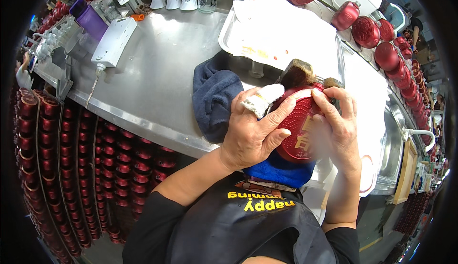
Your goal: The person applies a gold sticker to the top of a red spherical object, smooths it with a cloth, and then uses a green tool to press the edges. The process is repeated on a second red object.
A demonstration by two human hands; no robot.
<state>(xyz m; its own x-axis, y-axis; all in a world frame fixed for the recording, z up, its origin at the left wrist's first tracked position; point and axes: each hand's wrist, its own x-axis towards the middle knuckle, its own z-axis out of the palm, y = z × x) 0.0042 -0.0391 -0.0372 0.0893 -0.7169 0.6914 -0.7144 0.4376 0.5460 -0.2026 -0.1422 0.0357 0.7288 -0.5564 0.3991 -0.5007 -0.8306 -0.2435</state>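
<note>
A round, flat red bottle point(295, 142) with raised dots and gold lettering is held tilted above a bright blue cloth point(281, 169). My left hand point(255, 135) grips its left side, thumb on the front; white wrapping point(263, 100) covers part of one finger. On the right side my right hand point(338, 123) holds the bottle, with a fingertip pressed to the upper rim along a pale curved band. A blur hides part of the right hand and the lettering. Just beyond the bottle stands a dark block with a rough tan end point(296, 74).
A dark blue towel point(217, 99) lies by the edge of the metal table point(157, 73). Beyond my hands is a tray point(229, 32) covered with white paper point(286, 30). Red bottles point(367, 31) line the right; a white box with a thin nozzle point(112, 44) is at left.
</note>
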